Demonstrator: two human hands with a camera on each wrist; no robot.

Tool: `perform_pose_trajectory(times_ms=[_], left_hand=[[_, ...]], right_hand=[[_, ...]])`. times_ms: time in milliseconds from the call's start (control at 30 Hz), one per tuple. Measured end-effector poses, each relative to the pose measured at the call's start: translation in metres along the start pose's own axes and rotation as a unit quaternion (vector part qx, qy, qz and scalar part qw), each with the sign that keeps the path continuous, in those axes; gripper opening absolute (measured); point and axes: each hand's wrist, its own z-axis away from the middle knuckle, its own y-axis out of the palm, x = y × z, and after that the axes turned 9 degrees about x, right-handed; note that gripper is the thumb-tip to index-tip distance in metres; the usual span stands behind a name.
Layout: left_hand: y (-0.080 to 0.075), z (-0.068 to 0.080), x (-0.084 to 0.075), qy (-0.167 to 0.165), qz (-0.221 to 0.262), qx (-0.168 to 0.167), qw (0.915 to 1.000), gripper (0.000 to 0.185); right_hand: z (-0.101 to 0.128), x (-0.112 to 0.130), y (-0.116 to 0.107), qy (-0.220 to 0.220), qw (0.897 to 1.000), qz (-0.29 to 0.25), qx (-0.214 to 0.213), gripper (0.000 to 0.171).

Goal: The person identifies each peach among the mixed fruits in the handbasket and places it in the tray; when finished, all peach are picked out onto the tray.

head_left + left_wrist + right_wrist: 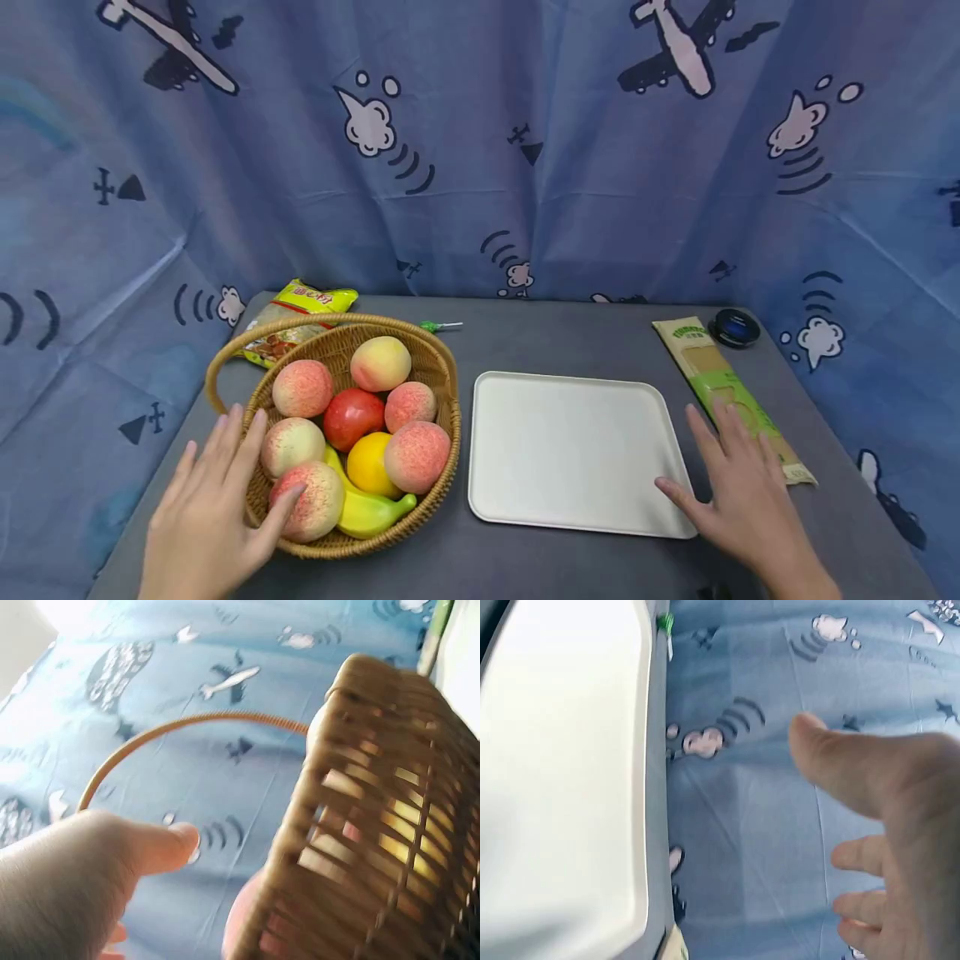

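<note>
My left hand (pixel 213 508), fingers spread, hovers at the left front of a wicker basket (pixel 453 467) and overlaps its rim in the head view. Inside the basket lie several peaches (pixel 303 388), a red apple (pixel 354 419), a round yellow fruit (pixel 371 465) and a banana (pixel 375 513). The basket's arched handle (pixel 187 720) leans to the far left. On the other side, my right hand (pixel 742 492) is spread over the right edge of a white rectangular tray (pixel 577 454), holding nothing. The tray bears nothing.
Behind the basket lies a yellow-green food packet (pixel 300 312). A green-headed lollipop (pixel 438 326) sits at the back middle. At the right, partly behind my right hand, are a long noodle packet (pixel 720 375) and a round black container (pixel 735 327). A patterned blue curtain (pixel 465 167) surrounds the table.
</note>
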Motion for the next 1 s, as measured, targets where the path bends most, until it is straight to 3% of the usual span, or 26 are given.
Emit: perform_pose_trajectory(times_ms=[100,200,333,433,500,567,700,800,933,1000], left_hand=[[-0.003,0.012,0.009,-0.035,0.024,-0.020,0.9989,0.078],[-0.006,0.018,0.019,-0.077,0.054,-0.027,0.9952,0.074],[-0.006,0.018,0.037,-0.125,0.106,-0.003,0.9865,0.075],[0.002,0.012,0.054,-0.126,0.188,0.022,0.9737,0.073],[0.010,0.007,0.066,-0.104,0.262,0.032,0.9588,0.069],[0.018,0.000,0.076,-0.065,0.339,0.046,0.9373,0.064],[0.032,-0.009,0.094,0.014,0.466,0.085,0.8804,0.059],[0.039,-0.012,0.103,0.038,0.526,0.115,0.8416,0.058],[0.045,-0.012,0.109,0.040,0.556,0.137,0.8189,0.060],[0.048,-0.012,0.109,0.044,0.565,0.139,0.8119,0.060]], right_hand=[[-0.002,0.012,-0.002,-0.053,0.997,-0.049,-0.024,0.098],[-0.006,0.028,-0.006,-0.082,0.991,-0.102,-0.017,0.096],[-0.015,0.053,-0.013,-0.122,0.980,-0.159,-0.001,0.094],[-0.026,0.074,-0.018,-0.178,0.966,-0.188,0.011,0.092],[-0.034,0.089,-0.021,-0.220,0.953,-0.206,0.029,0.090],[-0.041,0.105,-0.025,-0.263,0.935,-0.231,0.051,0.087],[-0.053,0.141,-0.032,-0.337,0.894,-0.286,0.081,0.080],[-0.065,0.171,-0.037,-0.385,0.855,-0.331,0.105,0.076],[-0.088,0.211,-0.039,-0.437,0.803,-0.381,0.134,0.074],[-0.101,0.228,-0.038,-0.451,0.786,-0.397,0.144,0.072]])
